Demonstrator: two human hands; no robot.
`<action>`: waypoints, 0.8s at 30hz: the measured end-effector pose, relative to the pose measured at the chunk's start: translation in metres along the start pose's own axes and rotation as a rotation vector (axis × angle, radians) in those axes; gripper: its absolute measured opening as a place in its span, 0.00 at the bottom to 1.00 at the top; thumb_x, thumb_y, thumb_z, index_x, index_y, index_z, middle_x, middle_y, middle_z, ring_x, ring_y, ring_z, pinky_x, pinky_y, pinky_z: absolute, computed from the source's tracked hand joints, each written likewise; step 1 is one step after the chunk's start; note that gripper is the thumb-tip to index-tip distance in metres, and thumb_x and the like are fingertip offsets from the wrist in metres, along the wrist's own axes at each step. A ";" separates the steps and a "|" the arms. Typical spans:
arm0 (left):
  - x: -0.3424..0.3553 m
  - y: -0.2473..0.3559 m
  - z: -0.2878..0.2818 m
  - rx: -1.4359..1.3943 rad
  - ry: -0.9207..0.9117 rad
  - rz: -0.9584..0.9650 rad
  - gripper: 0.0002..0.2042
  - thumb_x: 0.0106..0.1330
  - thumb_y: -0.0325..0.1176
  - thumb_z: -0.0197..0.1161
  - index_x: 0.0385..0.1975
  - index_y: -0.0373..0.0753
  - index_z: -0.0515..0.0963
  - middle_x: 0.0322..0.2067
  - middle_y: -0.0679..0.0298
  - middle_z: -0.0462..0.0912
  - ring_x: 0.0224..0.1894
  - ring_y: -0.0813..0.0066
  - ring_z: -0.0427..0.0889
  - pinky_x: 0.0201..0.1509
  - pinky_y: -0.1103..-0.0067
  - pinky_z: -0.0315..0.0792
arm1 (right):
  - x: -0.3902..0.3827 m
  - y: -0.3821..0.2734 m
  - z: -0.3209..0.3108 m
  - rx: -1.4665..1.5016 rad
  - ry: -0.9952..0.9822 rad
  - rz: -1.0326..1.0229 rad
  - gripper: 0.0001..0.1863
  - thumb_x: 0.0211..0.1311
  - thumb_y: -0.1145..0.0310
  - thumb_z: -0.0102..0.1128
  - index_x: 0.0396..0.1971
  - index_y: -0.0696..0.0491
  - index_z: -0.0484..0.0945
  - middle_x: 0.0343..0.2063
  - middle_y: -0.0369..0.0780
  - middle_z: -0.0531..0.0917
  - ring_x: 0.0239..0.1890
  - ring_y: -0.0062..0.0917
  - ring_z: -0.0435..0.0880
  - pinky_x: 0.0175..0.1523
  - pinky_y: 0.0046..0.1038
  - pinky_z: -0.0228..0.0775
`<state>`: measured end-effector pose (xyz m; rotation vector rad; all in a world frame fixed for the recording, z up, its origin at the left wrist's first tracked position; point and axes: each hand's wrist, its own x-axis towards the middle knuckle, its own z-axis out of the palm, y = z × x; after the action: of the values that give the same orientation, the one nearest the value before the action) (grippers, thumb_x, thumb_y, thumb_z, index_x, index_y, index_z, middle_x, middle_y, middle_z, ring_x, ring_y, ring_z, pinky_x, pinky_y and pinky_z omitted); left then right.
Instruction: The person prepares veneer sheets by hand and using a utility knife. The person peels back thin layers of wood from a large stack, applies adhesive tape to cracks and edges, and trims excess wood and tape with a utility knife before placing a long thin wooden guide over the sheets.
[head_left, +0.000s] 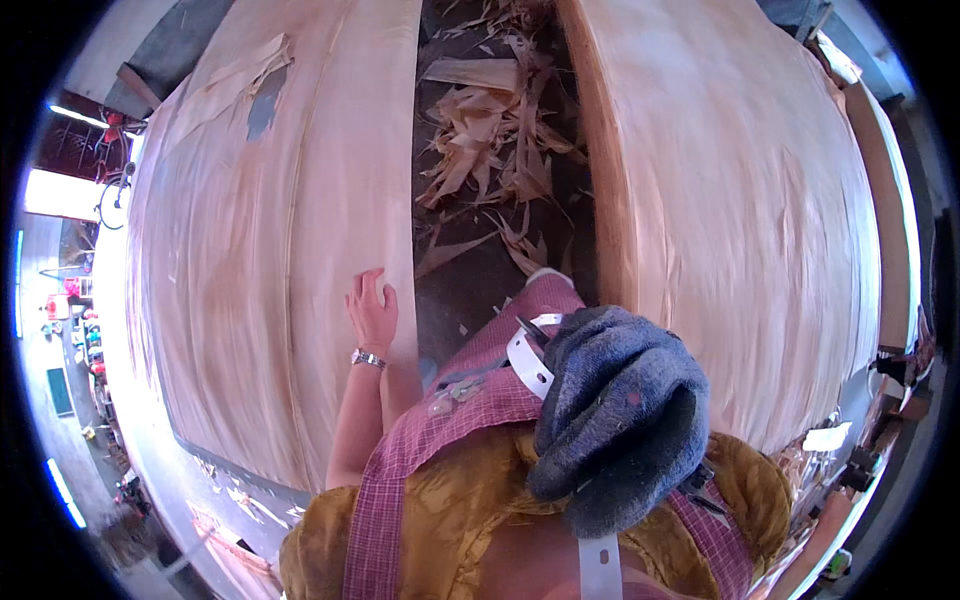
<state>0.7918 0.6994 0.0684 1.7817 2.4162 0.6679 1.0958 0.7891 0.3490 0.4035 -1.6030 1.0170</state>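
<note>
My left hand [372, 312], bare and with a wristwatch, is over the inner edge of the left stack of thin wood veneer sheets [225, 290]. Its fingers are slightly bent and apart, with nothing in them. Close in front of me, my right hand [625, 420] wears a thick blue-grey fabric glove. The gloved fingers are curled round a white strap with punched holes [528, 362]. That strap comes out above and below the glove, and its middle is hidden. A small dark piece stands by the strap's upper end.
A second tall veneer stack [740, 200] stands on the right. Torn veneer scraps [490, 140] litter the dark floor between the stacks. The left stack's top sheet has a torn patch [265, 105]. A bicycle [115, 195] stands far left.
</note>
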 end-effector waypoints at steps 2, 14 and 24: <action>0.056 -0.004 0.010 0.016 0.043 -0.031 0.13 0.60 0.28 0.58 0.46 0.43 0.75 0.45 0.61 0.78 0.51 0.61 0.76 0.52 0.63 0.66 | 0.009 0.043 -0.027 0.048 0.046 0.024 0.07 0.64 0.65 0.59 0.33 0.41 0.87 0.33 0.39 0.87 0.28 0.25 0.83 0.27 0.24 0.70; 0.576 0.014 0.164 -0.084 0.144 0.095 0.16 0.63 0.31 0.59 0.52 0.42 0.74 0.51 0.55 0.76 0.57 0.57 0.72 0.60 0.65 0.64 | -0.025 0.450 -0.343 0.448 0.317 0.929 0.11 0.64 0.68 0.59 0.42 0.57 0.82 0.36 0.40 0.83 0.34 0.25 0.80 0.41 0.20 0.72; 0.812 -0.026 0.277 0.333 -0.131 0.042 0.31 0.72 0.51 0.45 0.69 0.40 0.57 0.70 0.51 0.54 0.72 0.53 0.51 0.74 0.60 0.44 | -0.496 0.905 -0.580 -0.971 -0.434 1.700 0.22 0.69 0.54 0.41 0.54 0.45 0.78 0.58 0.54 0.72 0.64 0.56 0.63 0.69 0.49 0.52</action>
<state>0.5868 1.5268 -0.0304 1.9238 2.5216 0.1485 0.9530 1.6308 -0.4711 -1.7850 -2.5111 1.0677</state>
